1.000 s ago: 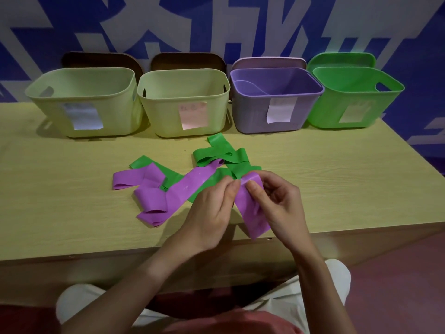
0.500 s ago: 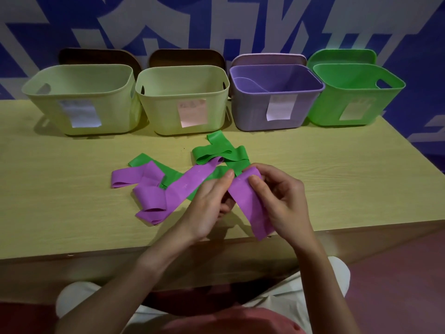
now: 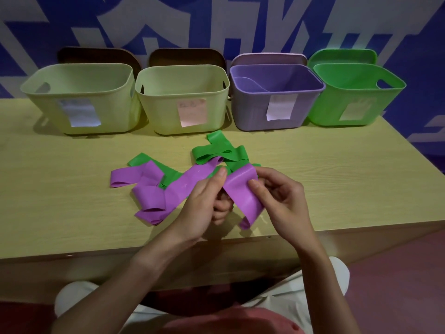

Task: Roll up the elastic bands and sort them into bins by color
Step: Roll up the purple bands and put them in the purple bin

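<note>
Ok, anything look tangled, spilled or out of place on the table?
Only the bands: purple bands and green bands lie overlapped in one loose pile. Bins stand upright in a row; nothing spilled.

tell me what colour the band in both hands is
Purple, the band pinched between the left hand and right hand; the head view shows it.

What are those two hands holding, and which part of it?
A purple elastic band. The left hand and the right hand both pinch its raised near end; the rest trails on the table.
</note>
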